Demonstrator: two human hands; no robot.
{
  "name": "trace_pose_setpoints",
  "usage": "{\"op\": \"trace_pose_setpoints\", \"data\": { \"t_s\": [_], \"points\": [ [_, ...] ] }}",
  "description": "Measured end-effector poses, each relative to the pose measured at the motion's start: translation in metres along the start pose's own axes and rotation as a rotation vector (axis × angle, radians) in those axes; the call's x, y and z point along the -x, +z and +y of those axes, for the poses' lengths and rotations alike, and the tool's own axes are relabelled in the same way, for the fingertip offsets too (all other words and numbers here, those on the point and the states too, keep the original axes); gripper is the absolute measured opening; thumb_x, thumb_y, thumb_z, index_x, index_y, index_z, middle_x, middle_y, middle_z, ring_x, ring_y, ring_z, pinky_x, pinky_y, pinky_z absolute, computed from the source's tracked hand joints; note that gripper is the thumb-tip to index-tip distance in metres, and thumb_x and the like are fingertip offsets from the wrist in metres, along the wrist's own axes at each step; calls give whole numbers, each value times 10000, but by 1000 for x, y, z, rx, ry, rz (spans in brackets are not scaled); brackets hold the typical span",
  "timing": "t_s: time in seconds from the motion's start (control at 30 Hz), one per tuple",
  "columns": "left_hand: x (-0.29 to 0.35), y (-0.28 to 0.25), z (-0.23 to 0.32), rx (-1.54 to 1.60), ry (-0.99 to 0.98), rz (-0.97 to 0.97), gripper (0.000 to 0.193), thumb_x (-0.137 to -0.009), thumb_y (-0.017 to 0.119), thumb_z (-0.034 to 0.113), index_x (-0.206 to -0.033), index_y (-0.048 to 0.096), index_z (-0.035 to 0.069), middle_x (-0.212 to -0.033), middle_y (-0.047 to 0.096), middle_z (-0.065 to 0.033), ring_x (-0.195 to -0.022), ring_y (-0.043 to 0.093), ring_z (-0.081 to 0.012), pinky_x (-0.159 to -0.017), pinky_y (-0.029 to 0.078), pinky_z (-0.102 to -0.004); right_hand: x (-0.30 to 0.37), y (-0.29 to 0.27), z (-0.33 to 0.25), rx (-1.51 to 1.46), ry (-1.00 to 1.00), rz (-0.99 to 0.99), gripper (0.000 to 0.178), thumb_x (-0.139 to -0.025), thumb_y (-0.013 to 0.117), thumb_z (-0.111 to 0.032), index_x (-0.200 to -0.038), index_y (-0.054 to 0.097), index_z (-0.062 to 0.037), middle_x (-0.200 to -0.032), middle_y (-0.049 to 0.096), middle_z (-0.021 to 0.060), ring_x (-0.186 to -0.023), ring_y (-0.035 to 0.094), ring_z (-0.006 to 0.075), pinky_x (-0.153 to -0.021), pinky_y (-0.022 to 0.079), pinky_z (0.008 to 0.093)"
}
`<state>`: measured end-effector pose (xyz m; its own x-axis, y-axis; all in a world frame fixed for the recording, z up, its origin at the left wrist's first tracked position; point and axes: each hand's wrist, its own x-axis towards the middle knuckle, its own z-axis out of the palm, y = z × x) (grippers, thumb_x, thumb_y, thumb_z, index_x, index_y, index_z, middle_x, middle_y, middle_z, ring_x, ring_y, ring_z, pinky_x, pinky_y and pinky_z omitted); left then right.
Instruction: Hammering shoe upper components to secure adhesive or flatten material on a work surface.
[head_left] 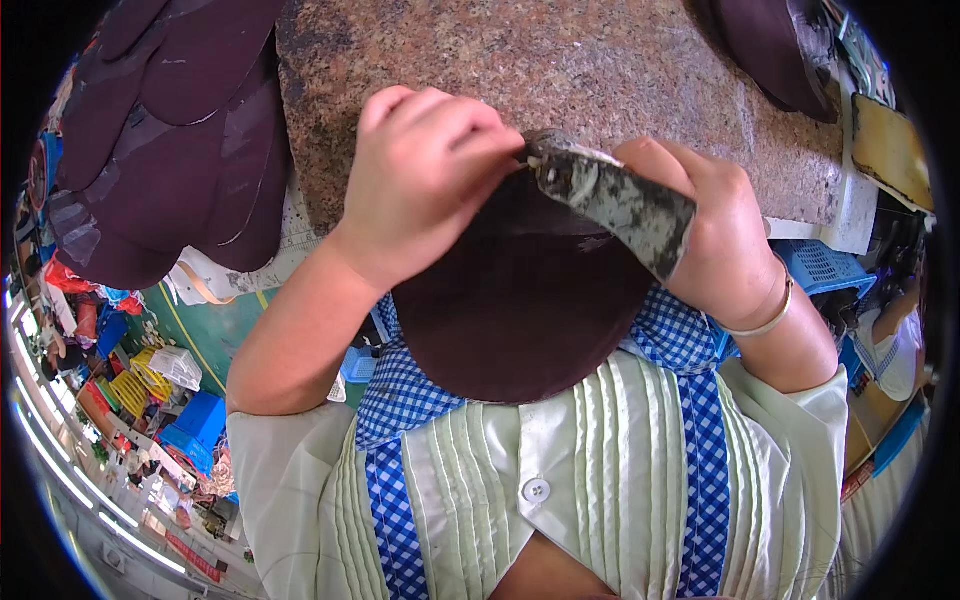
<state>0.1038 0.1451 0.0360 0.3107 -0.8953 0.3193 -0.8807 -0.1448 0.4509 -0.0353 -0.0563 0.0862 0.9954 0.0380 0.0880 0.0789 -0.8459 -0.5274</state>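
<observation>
Left hand (430,180) pinched at top edge of brown panel (530,320), couldn't tell exactly what; right hand (722,225) gripped mottled tool (625,205). Brown pieces (165,180) overlapped at left.

Two hands (420,180) (735,235), one tool (625,205), one slab (620,80)

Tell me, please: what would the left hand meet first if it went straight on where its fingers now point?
Most likely the stained flat tool, held in the right hand; the tool's end shows close to the left hand, though depth is unclear.
</observation>
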Motion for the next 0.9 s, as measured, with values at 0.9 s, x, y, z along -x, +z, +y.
{"op": "trace_pose_setpoints", "data": {
  "t_s": [0.9],
  "points": [
    [27,2,16,-145,-47,61,231,-787,619,129,-992,716,87,-969,627,-8,-928,610,-188,-861,392,-395,-21,0,20,-75,-148,-83,287,-741,769,-120,-951,580,-67,-719,604,112,-631,635,336,-550,511,425]
  ]
}}
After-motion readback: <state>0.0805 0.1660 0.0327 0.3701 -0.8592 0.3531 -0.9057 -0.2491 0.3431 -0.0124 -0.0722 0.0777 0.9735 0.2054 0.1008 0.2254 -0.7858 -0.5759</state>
